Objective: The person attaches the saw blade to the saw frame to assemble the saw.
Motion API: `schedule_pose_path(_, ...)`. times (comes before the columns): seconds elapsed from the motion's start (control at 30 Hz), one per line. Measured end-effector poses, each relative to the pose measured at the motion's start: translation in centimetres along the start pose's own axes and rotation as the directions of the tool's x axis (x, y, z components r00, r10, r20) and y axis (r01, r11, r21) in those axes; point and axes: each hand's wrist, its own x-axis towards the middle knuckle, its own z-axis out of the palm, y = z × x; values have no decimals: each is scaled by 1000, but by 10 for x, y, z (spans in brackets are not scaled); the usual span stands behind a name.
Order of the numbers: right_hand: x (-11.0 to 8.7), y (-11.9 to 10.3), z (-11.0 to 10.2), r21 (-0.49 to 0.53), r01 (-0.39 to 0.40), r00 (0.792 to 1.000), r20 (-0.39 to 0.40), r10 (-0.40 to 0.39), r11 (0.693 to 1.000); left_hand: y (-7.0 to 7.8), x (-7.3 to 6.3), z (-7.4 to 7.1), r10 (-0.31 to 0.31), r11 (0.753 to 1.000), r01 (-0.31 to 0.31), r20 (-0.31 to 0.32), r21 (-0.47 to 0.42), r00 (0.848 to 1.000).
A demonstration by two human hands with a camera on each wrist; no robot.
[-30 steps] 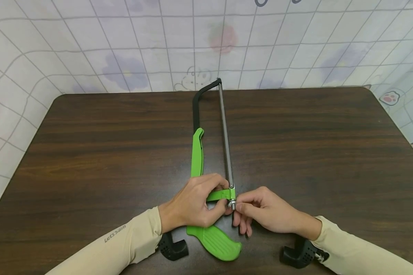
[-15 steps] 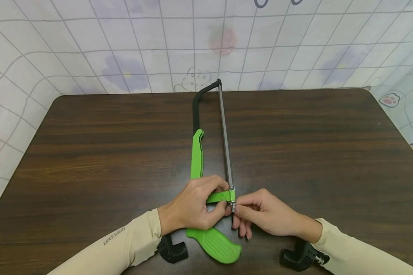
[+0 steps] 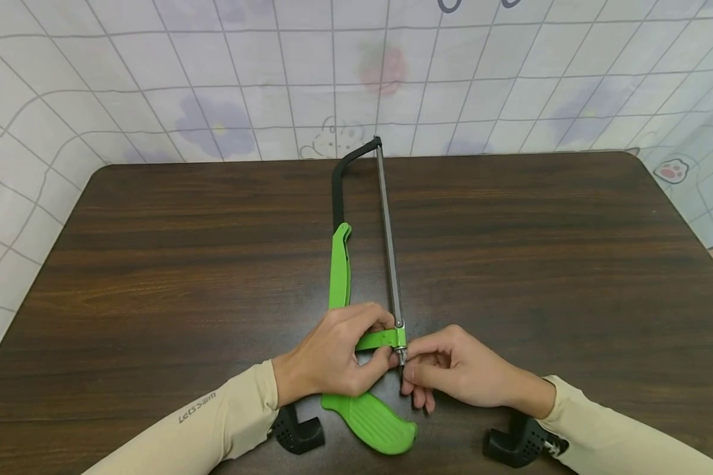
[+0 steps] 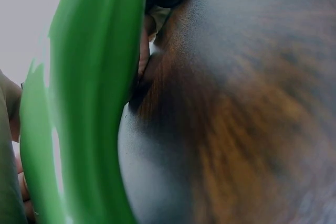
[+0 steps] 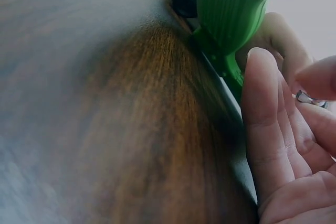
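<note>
A hacksaw [image 3: 340,270] with a green and black frame lies on the table, its black end pointing away from me. Along its right side runs the grey blade [image 3: 389,237]. My left hand [image 3: 335,349] grips the green frame around the short crosspiece [image 3: 377,339] at the near end. At that corner sits a small metal wing nut [image 3: 401,356], which my right hand [image 3: 460,369] works between thumb and index finger. In the right wrist view the wing nut [image 5: 302,97] shows between these fingertips. The green handle [image 4: 89,98] fills much of the left wrist view.
The dark wood table [image 3: 541,231] reaches back to a wall covering [image 3: 261,72] with a grid pattern. Black wrist cameras [image 3: 300,432] hang below both sleeves, close to the tabletop.
My right thumb and index finger shift slightly against the wing nut, with the thumb now a little lower. The wing nut's angle has changed. The left hand and the hacksaw stay in place.
</note>
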Motion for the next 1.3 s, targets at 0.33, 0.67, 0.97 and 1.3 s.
schedule_pose_path(0.33, 2, 2, 1, 59, 27, 1000, -2, -27, 998, 0, 0, 1, 8, 1000, -8, -7, 4, 1000)
schedule_pose_path(0.67, 2, 1, 1, 104, 21, 1000, 6, -22, 994, 0, -1, 0, 4, 1000, -4, -2, 1, 1000)
schedule_pose_path(0.97, 2, 1, 1, 137, 30, 999, 10, -31, 990, 0, 0, 0, -4, 1000, 4, 4, -2, 1000)
schedule_pose_path(1.3, 2, 1, 1, 62, 12, 1000, -13, -11, 998, 0, 0, 0, 1, 1000, -1, 4, -10, 1000)
